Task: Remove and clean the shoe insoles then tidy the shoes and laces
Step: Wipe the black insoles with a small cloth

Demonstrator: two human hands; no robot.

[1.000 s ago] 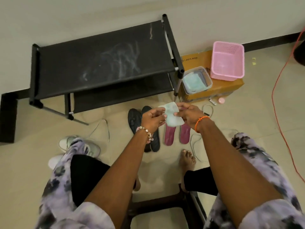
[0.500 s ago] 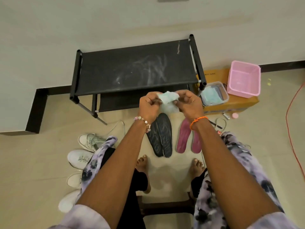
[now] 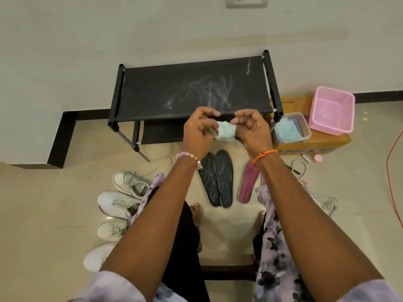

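left hand (image 3: 199, 132) and right hand (image 3: 250, 131) pinch a crumpled wipe (image 3: 225, 134) between curled fingers, above black insoles (image 3: 218, 177).

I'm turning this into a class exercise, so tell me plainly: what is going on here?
A seated person holds a pale wipe between the left hand and right hand, bunching it above the floor. Two black insoles and a pink insole already lie out on the floor. White sneakers wait at the left. A clear tub of wipes sits on a cardboard box beside a pink basket.
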